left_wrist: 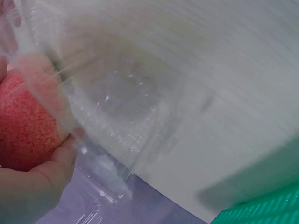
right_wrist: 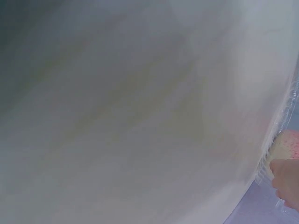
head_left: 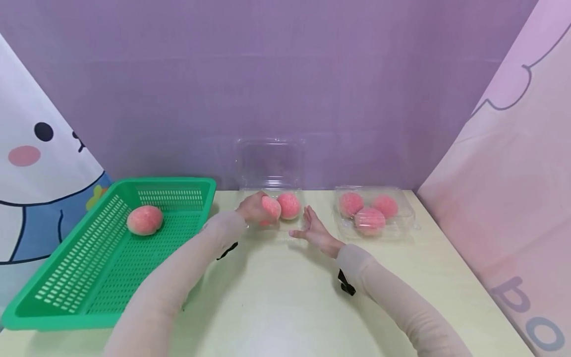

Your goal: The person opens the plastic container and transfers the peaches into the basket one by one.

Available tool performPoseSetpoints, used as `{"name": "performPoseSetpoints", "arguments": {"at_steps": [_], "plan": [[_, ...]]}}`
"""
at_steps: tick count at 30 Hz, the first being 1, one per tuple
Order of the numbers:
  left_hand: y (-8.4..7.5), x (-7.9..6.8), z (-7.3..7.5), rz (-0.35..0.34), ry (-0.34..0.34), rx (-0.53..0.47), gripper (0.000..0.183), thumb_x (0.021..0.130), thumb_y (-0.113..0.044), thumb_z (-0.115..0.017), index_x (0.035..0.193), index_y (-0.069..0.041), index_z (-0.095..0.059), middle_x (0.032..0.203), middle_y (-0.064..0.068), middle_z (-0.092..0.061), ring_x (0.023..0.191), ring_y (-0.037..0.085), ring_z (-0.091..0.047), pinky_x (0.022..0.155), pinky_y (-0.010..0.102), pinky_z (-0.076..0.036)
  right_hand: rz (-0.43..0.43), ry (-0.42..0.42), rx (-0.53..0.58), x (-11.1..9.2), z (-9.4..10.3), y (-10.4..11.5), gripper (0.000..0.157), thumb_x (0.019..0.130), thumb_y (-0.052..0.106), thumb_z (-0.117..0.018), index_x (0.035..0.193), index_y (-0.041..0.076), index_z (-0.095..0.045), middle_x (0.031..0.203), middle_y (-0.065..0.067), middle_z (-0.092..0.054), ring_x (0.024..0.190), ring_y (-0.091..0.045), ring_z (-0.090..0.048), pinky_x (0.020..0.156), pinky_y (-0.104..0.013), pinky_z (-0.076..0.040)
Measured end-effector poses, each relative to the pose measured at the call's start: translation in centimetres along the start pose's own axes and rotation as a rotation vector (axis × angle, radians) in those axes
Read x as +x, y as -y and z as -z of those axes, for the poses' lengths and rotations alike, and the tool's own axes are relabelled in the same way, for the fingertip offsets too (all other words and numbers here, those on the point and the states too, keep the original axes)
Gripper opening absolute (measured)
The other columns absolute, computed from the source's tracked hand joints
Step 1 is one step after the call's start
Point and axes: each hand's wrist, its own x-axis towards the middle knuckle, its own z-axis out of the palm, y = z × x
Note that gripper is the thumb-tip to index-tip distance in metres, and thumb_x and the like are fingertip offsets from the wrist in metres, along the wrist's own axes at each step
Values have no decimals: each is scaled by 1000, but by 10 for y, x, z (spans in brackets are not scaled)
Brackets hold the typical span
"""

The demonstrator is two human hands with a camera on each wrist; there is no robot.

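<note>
My left hand (head_left: 255,208) grips a pink peach (head_left: 270,208) inside a clear plastic clamshell box (head_left: 270,161) whose lid stands raised at the back. In the left wrist view, fingers and thumb curl round that peach (left_wrist: 30,116), and the box's clear wall crosses in front of part of it. A second peach (head_left: 289,206) sits in the box, right of the held one. Just right of the box, my right hand (head_left: 317,234) has its fingers extended and thumb spread, holding nothing. The right wrist view is mostly blurred, with a peach (right_wrist: 286,143) at its right edge.
On the left stands a green plastic basket (head_left: 207,203) with one peach (head_left: 144,220) in it. A second clear box (head_left: 403,223) with three peaches (head_left: 370,221) lies to the right. A purple cloth (head_left: 285,89) hangs behind the pale table (head_left: 276,302).
</note>
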Motion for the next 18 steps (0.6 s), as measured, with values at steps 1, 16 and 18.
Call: {"name": "performPoseSetpoints", "arguments": {"at_steps": [1, 16, 18], "plan": [[0, 0, 2, 5, 1, 2, 76, 58, -23, -83, 123, -9, -46, 115, 7, -56, 106, 26, -51, 94, 41, -42, 1, -4, -3, 0, 0, -1, 106, 79, 11, -70, 146, 10, 12, 155, -7, 4, 142, -24, 0, 114, -39, -9], [-18, -24, 23, -10, 19, 37, 78, 61, -21, -82, 127, -7, -43, 113, 9, -57, 102, 26, -53, 89, 40, -46, 22, -17, -2, -1, -1, 0, 104, 80, 11, -69, 146, 7, 10, 155, -9, 3, 142, -27, -1, 114, -41, -11], [-19, -27, 26, -19, 25, 43, 79, 61, -21, -82, 127, -7, -43, 112, 9, -57, 101, 26, -54, 88, 39, -47, 22, -16, -6, -1, -1, 0, 103, 80, 11, -69, 146, 7, 10, 155, -9, 3, 142, -27, -1, 114, -41, -11]]}}
